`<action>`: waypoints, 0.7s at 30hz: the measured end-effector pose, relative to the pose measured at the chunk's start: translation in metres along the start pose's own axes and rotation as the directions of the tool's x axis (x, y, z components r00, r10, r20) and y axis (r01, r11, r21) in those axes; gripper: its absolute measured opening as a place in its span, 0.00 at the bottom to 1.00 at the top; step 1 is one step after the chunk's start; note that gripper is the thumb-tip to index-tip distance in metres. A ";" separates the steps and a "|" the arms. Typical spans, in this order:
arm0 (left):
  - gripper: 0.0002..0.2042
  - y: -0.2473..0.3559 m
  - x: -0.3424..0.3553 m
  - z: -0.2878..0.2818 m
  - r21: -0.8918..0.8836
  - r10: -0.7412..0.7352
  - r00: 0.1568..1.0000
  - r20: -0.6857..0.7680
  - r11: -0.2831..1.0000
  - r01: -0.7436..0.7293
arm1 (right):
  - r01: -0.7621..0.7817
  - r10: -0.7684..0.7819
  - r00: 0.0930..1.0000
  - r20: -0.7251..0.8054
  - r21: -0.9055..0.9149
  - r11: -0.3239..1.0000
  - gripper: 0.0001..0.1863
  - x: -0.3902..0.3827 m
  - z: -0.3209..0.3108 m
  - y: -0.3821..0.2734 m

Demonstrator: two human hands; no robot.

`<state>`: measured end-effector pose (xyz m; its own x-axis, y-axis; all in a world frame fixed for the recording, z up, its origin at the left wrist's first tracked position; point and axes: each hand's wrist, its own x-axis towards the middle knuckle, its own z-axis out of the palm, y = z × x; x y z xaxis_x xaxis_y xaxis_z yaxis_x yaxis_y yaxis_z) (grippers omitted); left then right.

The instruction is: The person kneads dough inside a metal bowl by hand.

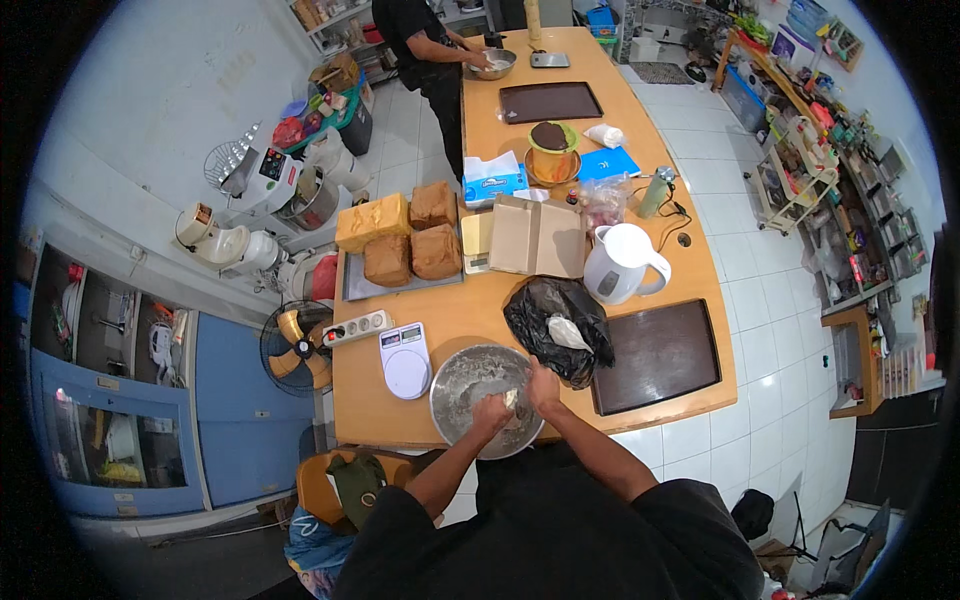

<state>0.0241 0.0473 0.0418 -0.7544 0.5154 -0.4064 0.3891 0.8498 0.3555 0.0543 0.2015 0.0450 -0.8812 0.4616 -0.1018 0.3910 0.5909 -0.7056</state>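
Note:
A wide metal mixing bowl (pixel 455 385) sits at the near edge of the wooden table, its inside smeared with pale flour or batter. My left hand (pixel 491 413) is down in the bowl, fingers closed on a whitish lump of dough (pixel 511 398) that shows beside them. At the bowl's right rim, my right hand (pixel 543 386) is curled over the edge and grips it. To the left of the bowl lies a white kitchen scale (pixel 405 362). A black plastic bag (pixel 545 310) with a small white pouch (pixel 568 332) on it lies just beyond my right hand.
Dark baking trays (pixel 660 355) lie right and far. A white electric kettle (pixel 622 262), an open cardboard box (pixel 537 236) and bread loaves on a tray (pixel 350 278) stand beyond. A power strip (pixel 358 328) lies left. Another person (pixel 425 50) handles a bowl at the far end.

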 end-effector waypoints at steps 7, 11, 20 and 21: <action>0.21 -0.069 0.027 0.027 -0.172 0.214 0.959 0.185 0.968 -0.183 | 0.061 -0.062 0.998 0.019 0.052 0.997 0.07 0.000 0.000 -0.021; 0.22 -0.003 0.021 -0.026 -0.140 0.268 0.869 0.415 0.963 -0.230 | -0.054 0.055 0.998 0.035 -0.016 0.998 0.08 -0.001 -0.012 0.006; 0.36 0.013 -0.020 -0.059 0.009 0.051 0.995 0.090 0.999 -0.052 | -0.038 0.039 0.999 0.033 -0.049 0.998 0.08 0.003 -0.001 -0.002; 0.36 0.011 -0.021 -0.060 0.010 0.049 0.995 0.091 0.999 -0.050 | -0.037 0.040 0.999 0.036 -0.065 0.997 0.08 0.002 -0.001 -0.005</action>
<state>0.0128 0.0394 0.1054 -0.6834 0.5640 -0.4635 0.4316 0.8242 0.3666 0.0510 0.2000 0.0490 -0.8740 0.4604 -0.1554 0.4403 0.6151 -0.6540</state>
